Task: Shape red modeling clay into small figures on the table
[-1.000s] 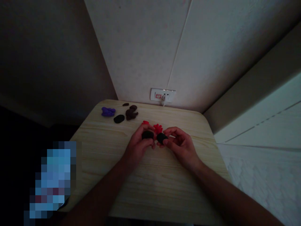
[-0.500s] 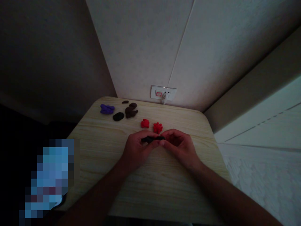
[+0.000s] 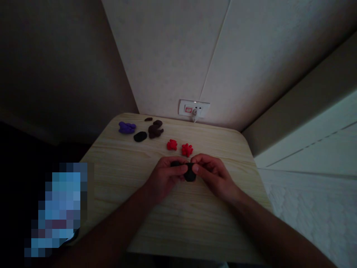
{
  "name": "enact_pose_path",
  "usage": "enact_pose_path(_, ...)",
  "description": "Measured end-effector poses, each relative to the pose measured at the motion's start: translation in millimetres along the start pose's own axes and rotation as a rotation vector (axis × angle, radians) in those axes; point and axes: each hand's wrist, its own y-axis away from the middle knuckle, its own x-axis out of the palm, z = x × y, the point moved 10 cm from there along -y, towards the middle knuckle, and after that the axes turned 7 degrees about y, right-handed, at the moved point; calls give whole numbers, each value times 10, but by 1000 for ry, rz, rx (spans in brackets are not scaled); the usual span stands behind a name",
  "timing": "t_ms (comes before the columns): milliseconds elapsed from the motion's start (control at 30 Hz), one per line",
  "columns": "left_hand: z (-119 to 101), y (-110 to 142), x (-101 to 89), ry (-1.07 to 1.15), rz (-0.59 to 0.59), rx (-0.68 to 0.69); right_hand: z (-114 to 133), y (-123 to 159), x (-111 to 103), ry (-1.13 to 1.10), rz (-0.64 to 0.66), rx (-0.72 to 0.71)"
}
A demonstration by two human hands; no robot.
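My left hand (image 3: 169, 173) and my right hand (image 3: 212, 173) meet over the middle of the wooden table. Between their fingertips they pinch a dark, flattened piece of modelling clay (image 3: 190, 174). A second dark clay piece (image 3: 175, 163) shows behind my left thumb, partly covered by the fingers. Just beyond the hands lie two knobbly red clay shapes, a smaller one (image 3: 172, 144) on the left and a larger one (image 3: 187, 149) nearer my right fingers. The undersides of the held pieces are hidden.
At the table's far left are a purple clay lump (image 3: 127, 127), a flat black clay disc (image 3: 140, 136) and brown clay pieces (image 3: 155, 131). A socket with a plug (image 3: 194, 109) sits on the wall behind. A pixelated bright patch (image 3: 60, 208) covers the lower left.
The hands, apart at first with a dark piece in each, have come together. The dark clay between them has turned from edge-on to face up. The red shapes are now uncovered.
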Motion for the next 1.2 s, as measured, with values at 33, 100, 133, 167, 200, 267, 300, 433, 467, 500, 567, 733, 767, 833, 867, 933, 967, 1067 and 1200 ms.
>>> enact_pose_path(33, 51, -2, 10, 50, 0, -40, 6, 2, -4, -15, -2, -10)
enact_pose_path(100, 104, -1, 35, 84, 7, -85, 21, 6, -14, -23, -8, -23)
enact_pose_path(133, 102, 1, 39, 72, 8, -82, 27, 8, -22, -14, -14, -25)
enact_pose_path(167, 78, 3, 37, 38, 7, -59, 33, 10, -34, 3, -25, -25)
enact_pose_path(200, 33, 6, 28, -17, -1, -16, 41, 13, -49, 25, -40, -27)
enact_pose_path(267, -104, 25, 9, -179, -30, 113, 58, 19, -75, 70, -62, -34)
enact_pose_path(300, -175, 42, 12, -268, -45, 177, 67, 22, -84, 88, -66, -40)
enact_pose_path(433, -312, 93, 74, -447, -66, 281, 135, 37, -125, 201, -64, -88)
enact_pose_path(467, -320, 97, 98, -463, -54, 278, 171, 41, -131, 247, -60, -115)
enact_pose_path(500, -324, 101, 126, -481, -34, 273, 208, 46, -126, 293, -49, -143)
enact_pose_path(567, -319, 109, 172, -524, 12, 256, 265, 54, -97, 343, -20, -187)
enact_pose_path(733, -222, 113, 124, -459, 31, 195, 163, 49, -39, 107, 19, -86)
enact_pose_path(767, -184, 105, 111, -406, 29, 179, 122, 48, -31, 51, 18, -54)
enact_pose_path(833, -87, 79, 96, -274, 21, 130, 59, 47, -29, -17, 3, -10)
enact_pose_path(867, -37, 63, 92, -201, 12, 102, 41, 46, -35, -33, -9, -1)
enact_pose_path(933, 41, 35, 76, -64, -27, 57, 28, 41, -62, -41, -44, 0)
enact_pose_path(967, 58, 24, 64, -14, -52, 50, 32, 38, -80, -37, -64, -6)
enact_pose_path(1067, 9, 15, 11, -6, -114, 93, 62, 31, -149, 11, -136, -34)
enact_pose_path(1200, -246, 70, -13, -326, -145, 265, 75, 23, -156, 95, -141, -60)
